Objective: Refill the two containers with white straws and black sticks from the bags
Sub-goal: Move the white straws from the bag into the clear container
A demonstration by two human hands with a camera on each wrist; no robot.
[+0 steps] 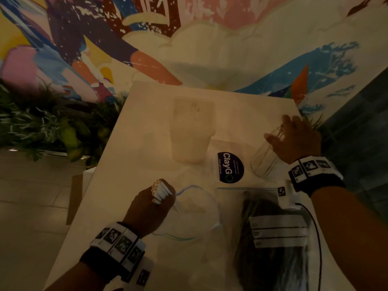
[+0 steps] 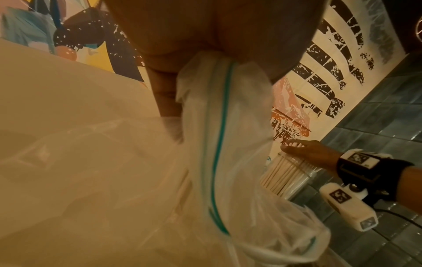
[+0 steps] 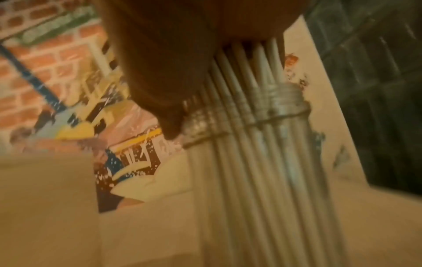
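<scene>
My left hand (image 1: 156, 201) grips a small bundle of white straws (image 1: 160, 191), their ends sticking out of the fist, above a clear zip bag (image 1: 195, 208). In the left wrist view the bag's plastic (image 2: 219, 144) with its teal zip line trails from under my palm. My right hand (image 1: 294, 137) rests with straight fingers on the straw tops in a clear glass jar (image 1: 263, 160), thumb beside its threaded neck (image 3: 269, 108). A translucent second container (image 1: 192, 133) stands behind. The bag of black sticks (image 1: 273, 244) lies at the front right.
A dark round ClayGo sticker (image 1: 230, 167) sits on the white table (image 1: 130, 164) between the containers. Green plants (image 1: 42, 127) border the table's left side and a painted wall (image 1: 189, 38) rises behind. A cable (image 1: 315, 227) runs from my right wrist across the bag.
</scene>
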